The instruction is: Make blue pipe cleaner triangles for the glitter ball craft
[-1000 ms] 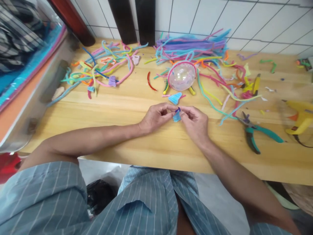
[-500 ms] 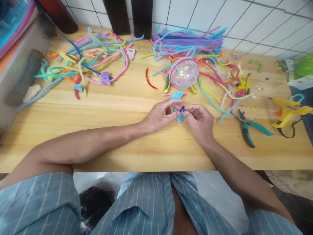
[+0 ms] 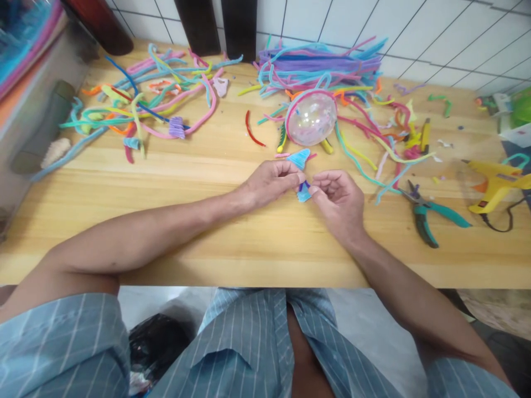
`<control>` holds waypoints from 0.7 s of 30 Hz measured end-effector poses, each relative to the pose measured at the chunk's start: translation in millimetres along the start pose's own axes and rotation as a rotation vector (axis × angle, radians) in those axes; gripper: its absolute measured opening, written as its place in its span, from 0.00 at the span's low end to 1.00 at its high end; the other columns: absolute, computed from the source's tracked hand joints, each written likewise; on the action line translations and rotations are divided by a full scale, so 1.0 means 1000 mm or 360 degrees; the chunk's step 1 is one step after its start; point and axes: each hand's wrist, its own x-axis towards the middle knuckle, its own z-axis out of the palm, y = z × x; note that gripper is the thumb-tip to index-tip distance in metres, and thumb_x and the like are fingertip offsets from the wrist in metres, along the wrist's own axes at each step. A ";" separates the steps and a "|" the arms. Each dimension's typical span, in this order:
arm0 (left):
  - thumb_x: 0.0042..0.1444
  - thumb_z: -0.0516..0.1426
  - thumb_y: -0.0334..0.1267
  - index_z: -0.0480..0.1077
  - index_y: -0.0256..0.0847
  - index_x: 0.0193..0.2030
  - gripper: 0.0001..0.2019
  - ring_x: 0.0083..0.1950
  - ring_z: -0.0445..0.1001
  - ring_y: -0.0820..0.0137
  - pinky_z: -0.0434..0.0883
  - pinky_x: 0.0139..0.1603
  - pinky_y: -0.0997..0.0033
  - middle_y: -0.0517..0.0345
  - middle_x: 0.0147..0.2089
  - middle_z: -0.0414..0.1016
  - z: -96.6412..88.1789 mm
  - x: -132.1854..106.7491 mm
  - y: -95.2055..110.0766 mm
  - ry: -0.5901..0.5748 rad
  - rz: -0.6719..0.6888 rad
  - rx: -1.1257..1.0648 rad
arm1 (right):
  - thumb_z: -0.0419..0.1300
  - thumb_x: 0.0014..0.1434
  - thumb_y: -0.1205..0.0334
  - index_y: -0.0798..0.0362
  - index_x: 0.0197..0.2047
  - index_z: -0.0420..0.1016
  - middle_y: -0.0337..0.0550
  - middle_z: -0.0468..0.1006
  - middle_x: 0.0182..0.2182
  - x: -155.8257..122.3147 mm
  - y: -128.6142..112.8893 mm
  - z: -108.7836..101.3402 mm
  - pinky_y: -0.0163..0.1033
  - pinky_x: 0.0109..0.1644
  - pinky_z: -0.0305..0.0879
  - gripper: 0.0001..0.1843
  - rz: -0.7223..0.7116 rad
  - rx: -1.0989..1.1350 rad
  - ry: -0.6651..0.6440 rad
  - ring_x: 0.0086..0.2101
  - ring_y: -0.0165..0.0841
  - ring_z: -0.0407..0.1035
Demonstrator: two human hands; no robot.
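My left hand (image 3: 271,181) pinches a short bent purple pipe cleaner (image 3: 306,184) between thumb and fingers. From the other side my right hand (image 3: 339,200) closes thumb and fingertip on its right end; its other fingers are curled. Just under the fingertips is a small light-blue piece (image 3: 304,193) of pipe cleaner, partly covered; whether it is joined to the purple one I cannot tell. A second light-blue ribbed piece (image 3: 299,158) lies right beyond my left fingers, with pink bits sticking out beside it.
A clear dome with a pink rim (image 3: 312,119) rests on yellow-green handles. Behind it lies a bundle of pipe cleaners (image 3: 319,66); more loose ones (image 3: 157,113) spread at left. Pliers (image 3: 431,213) and a yellow glue gun (image 3: 493,185) lie right. A red strip (image 3: 253,130) is near the middle.
My left fingers have closed down over the purple pipe cleaner, covering more of it. The light-blue piece beyond my fingers shows more fully. The view has shifted slightly.
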 end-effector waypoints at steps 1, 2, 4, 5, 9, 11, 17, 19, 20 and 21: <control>0.66 0.65 0.44 0.75 0.39 0.33 0.13 0.25 0.64 0.77 0.65 0.33 0.71 0.65 0.24 0.70 0.001 0.000 -0.001 -0.0004 0.0040 0.0011 | 0.72 0.61 0.56 0.46 0.44 0.76 0.37 0.83 0.33 0.000 0.000 0.000 0.39 0.36 0.75 0.11 -0.0007 0.0004 0.0018 0.32 0.32 0.78; 0.66 0.65 0.44 0.74 0.39 0.33 0.13 0.27 0.66 0.76 0.67 0.36 0.70 0.65 0.25 0.71 0.001 0.000 -0.002 -0.0006 0.0085 0.0025 | 0.72 0.61 0.56 0.46 0.44 0.76 0.37 0.83 0.33 0.000 0.000 0.000 0.39 0.35 0.75 0.12 -0.0016 0.0008 0.0034 0.32 0.32 0.77; 0.66 0.64 0.43 0.74 0.39 0.33 0.13 0.31 0.68 0.74 0.69 0.40 0.69 0.63 0.27 0.73 0.003 -0.001 -0.004 0.0010 0.0159 0.0074 | 0.73 0.60 0.56 0.45 0.45 0.75 0.36 0.82 0.33 -0.001 0.001 0.000 0.39 0.36 0.75 0.13 -0.0024 0.0022 0.0052 0.31 0.31 0.77; 0.67 0.64 0.43 0.74 0.39 0.33 0.13 0.32 0.69 0.73 0.69 0.41 0.68 0.62 0.29 0.74 0.003 -0.001 -0.005 0.0034 0.0184 0.0105 | 0.73 0.60 0.56 0.45 0.45 0.75 0.36 0.82 0.33 -0.001 0.001 -0.001 0.39 0.36 0.75 0.14 -0.0015 0.0037 0.0049 0.32 0.31 0.77; 0.68 0.63 0.44 0.73 0.39 0.34 0.13 0.36 0.70 0.71 0.69 0.42 0.68 0.59 0.34 0.76 0.006 -0.003 -0.009 0.0162 0.0288 0.0144 | 0.76 0.59 0.53 0.45 0.47 0.75 0.35 0.82 0.34 0.001 -0.002 -0.003 0.39 0.38 0.75 0.18 0.0113 0.0128 -0.0051 0.33 0.31 0.77; 0.68 0.63 0.45 0.73 0.40 0.34 0.13 0.37 0.70 0.71 0.69 0.42 0.69 0.59 0.34 0.75 0.007 -0.003 -0.010 0.0221 0.0358 0.0119 | 0.76 0.58 0.51 0.46 0.44 0.77 0.36 0.82 0.33 0.002 -0.003 -0.003 0.39 0.37 0.75 0.17 0.0185 0.0137 -0.0137 0.32 0.32 0.76; 0.68 0.64 0.53 0.70 0.41 0.33 0.19 0.38 0.71 0.70 0.72 0.46 0.68 0.59 0.34 0.76 0.015 -0.004 -0.008 0.0268 0.0434 0.0013 | 0.74 0.56 0.52 0.48 0.32 0.77 0.34 0.75 0.26 0.001 -0.005 0.001 0.36 0.31 0.61 0.13 0.0273 0.0066 -0.0210 0.27 0.28 0.64; 0.69 0.63 0.52 0.69 0.41 0.33 0.19 0.37 0.70 0.71 0.71 0.43 0.69 0.60 0.33 0.74 0.017 -0.005 -0.007 0.0255 0.0429 0.0009 | 0.74 0.55 0.52 0.48 0.31 0.78 0.34 0.74 0.26 0.001 -0.006 0.002 0.36 0.31 0.60 0.13 0.0278 0.0094 -0.0211 0.27 0.29 0.63; 0.69 0.63 0.51 0.69 0.41 0.33 0.18 0.37 0.70 0.71 0.71 0.42 0.69 0.61 0.33 0.74 0.018 -0.006 -0.007 0.0255 0.0425 0.0013 | 0.75 0.54 0.52 0.48 0.32 0.78 0.34 0.75 0.26 0.002 -0.006 0.003 0.37 0.32 0.61 0.12 0.0281 0.0115 -0.0216 0.28 0.29 0.64; 0.69 0.63 0.51 0.70 0.41 0.34 0.17 0.37 0.70 0.71 0.71 0.41 0.69 0.61 0.33 0.73 0.019 -0.007 -0.007 0.0257 0.0423 0.0017 | 0.75 0.54 0.52 0.48 0.33 0.79 0.34 0.76 0.27 0.002 -0.006 0.002 0.37 0.32 0.61 0.13 0.0286 0.0137 -0.0223 0.29 0.29 0.65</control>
